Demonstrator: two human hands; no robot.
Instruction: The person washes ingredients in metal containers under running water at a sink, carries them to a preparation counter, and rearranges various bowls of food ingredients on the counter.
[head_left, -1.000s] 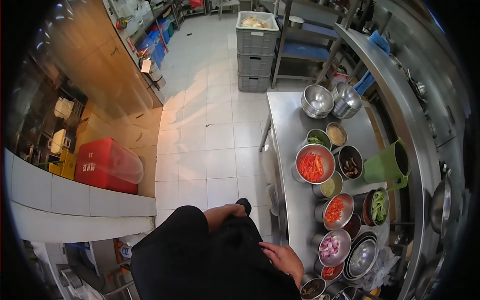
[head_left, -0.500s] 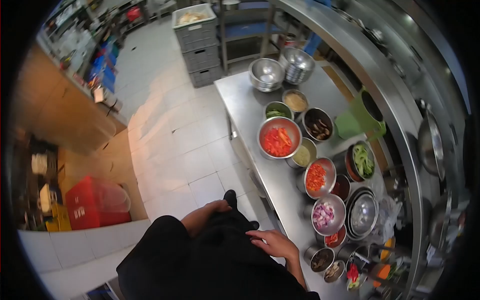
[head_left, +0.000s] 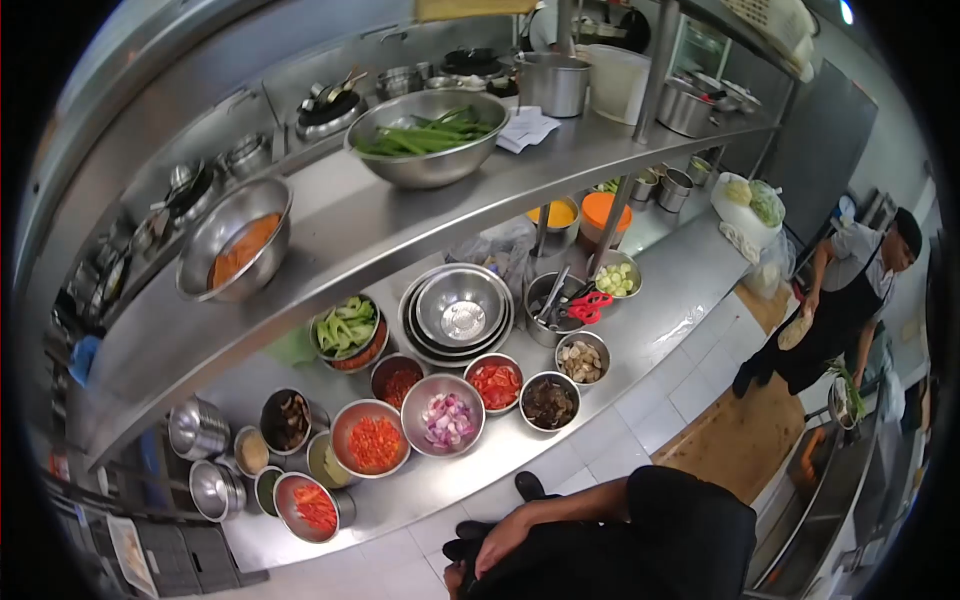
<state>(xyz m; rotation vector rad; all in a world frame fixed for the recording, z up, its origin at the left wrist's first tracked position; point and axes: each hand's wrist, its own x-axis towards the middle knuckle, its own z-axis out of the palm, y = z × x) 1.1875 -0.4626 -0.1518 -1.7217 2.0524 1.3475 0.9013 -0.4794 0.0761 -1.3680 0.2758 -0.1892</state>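
Observation:
My right hand (head_left: pixel 503 541) hangs low in front of my black clothing, close to the steel counter (head_left: pixel 610 420) but apart from it. Its fingers point down, loosely stretched, holding nothing visible. Of my left hand (head_left: pixel 455 577), only a small part shows at the bottom edge, with its fingers hidden. Nearest on the counter are metal containers with dark soaked pieces (head_left: pixel 549 402), sliced mushrooms (head_left: pixel 583 358), red pepper pieces (head_left: pixel 495 385) and chopped purple onion (head_left: pixel 449 420). Farther left stand bowls of diced red pepper (head_left: pixel 375 443) and red pepper strips (head_left: pixel 316 508).
Above the counter runs a steel shelf (head_left: pixel 340 240) with a bowl of green vegetables (head_left: pixel 424 138) and a tilted bowl of orange food (head_left: pixel 237 240). Red-handled scissors (head_left: pixel 588 306) stand in a pot. At the right, a co-worker (head_left: pixel 840 310) in a dark apron holds food items.
My view has swung right, from the floor and counter to the counter, shelf and co-worker. My right hand still hangs by my body; my left hand is now mostly out of view.

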